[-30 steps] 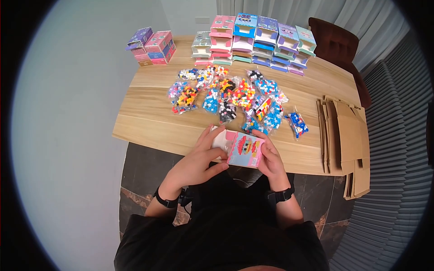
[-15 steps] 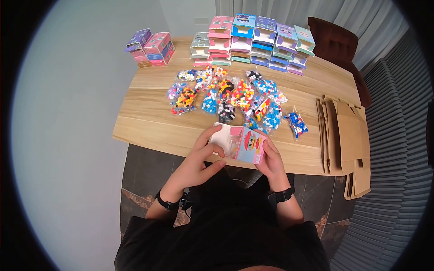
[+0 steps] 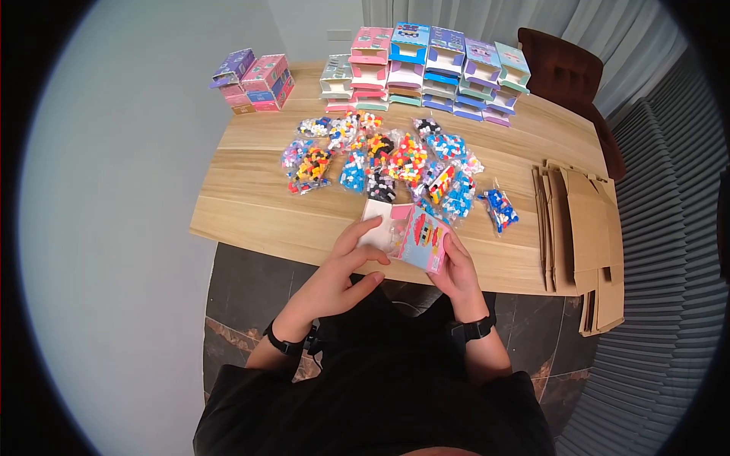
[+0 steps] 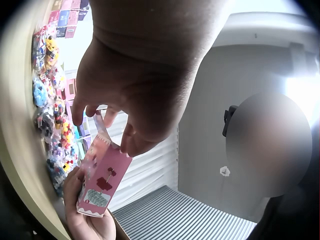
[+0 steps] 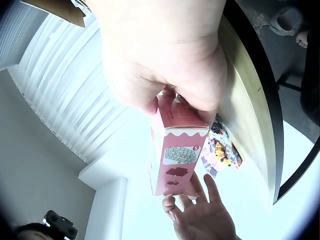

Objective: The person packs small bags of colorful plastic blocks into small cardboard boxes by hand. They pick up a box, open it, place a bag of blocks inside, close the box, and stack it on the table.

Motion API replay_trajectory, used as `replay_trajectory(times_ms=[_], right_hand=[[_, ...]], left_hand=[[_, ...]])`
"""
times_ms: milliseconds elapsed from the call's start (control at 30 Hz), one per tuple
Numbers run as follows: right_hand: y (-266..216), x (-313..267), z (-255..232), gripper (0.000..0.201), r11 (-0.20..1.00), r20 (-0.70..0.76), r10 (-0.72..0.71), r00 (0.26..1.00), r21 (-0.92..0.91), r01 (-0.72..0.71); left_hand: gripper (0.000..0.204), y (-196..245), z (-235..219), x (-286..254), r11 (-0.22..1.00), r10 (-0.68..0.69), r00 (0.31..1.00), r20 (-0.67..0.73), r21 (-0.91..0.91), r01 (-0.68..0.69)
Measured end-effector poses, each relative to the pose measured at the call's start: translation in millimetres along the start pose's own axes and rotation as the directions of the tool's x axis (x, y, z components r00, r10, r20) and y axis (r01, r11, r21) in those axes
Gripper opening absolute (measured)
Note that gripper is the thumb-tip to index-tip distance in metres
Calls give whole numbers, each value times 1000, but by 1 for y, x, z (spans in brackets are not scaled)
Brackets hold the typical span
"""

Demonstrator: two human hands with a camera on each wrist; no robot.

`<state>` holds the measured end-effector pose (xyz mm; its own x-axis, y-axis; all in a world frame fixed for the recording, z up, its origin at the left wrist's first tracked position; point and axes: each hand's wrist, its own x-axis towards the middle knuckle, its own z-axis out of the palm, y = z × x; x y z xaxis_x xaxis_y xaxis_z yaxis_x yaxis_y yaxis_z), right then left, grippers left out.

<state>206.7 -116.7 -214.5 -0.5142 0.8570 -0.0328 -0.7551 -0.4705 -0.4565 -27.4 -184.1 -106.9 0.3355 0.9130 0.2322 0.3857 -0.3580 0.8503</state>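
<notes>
A small pink and blue box [image 3: 423,239] with a red and yellow picture on its face is held near the table's front edge. My right hand [image 3: 458,267] grips its closed end, thumb and fingers on opposite sides, as the right wrist view also shows. At the other end a white flap [image 3: 377,225] is folded out. My left hand [image 3: 338,273] is at this end with loosely bent, spread fingers. Its upper fingertips touch the flap and another is right at the box mouth. In the mouth something clear and pinkish shows, partly hidden.
Bags of colourful small bricks [image 3: 388,156] lie across the table middle, with a separate blue and white bag [image 3: 499,210] to the right. Opened boxes [image 3: 411,68] are stacked at the back, more boxes [image 3: 258,80] at back left. Folded cardboard [image 3: 582,228] stands at the right edge.
The box has turned slightly and its flap end has come further into view. The left fingers have drawn back from the box mouth towards the flap, while the right hand keeps its grip.
</notes>
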Motion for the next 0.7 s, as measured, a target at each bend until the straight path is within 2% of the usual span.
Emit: replay_trajectory(times_ms=[100, 300, 500, 600, 700], right_hand=[[-1, -1, 1, 49, 1000, 16, -3, 1000, -14, 3], [-2, -1, 2, 50, 998, 41, 11, 999, -58, -9], [-1, -1, 5, 51, 997, 28, -7, 1000, -71, 9], [-2, -1, 6, 50, 997, 38, 4, 999, -73, -1], [-2, -1, 5, 51, 997, 36, 6, 999, -75, -3]], left_hand=[[19, 3, 3, 1, 994, -41, 997, -63, -103, 34], [13, 5, 4, 4, 999, -29, 997, -68, 28, 31], [10, -3, 6, 0, 999, -21, 991, -129, 31, 25], [9, 1, 7, 1, 996, -88, 984, -152, -27, 85], [9, -1, 9, 1, 996, -87, 985, -151, -44, 82]])
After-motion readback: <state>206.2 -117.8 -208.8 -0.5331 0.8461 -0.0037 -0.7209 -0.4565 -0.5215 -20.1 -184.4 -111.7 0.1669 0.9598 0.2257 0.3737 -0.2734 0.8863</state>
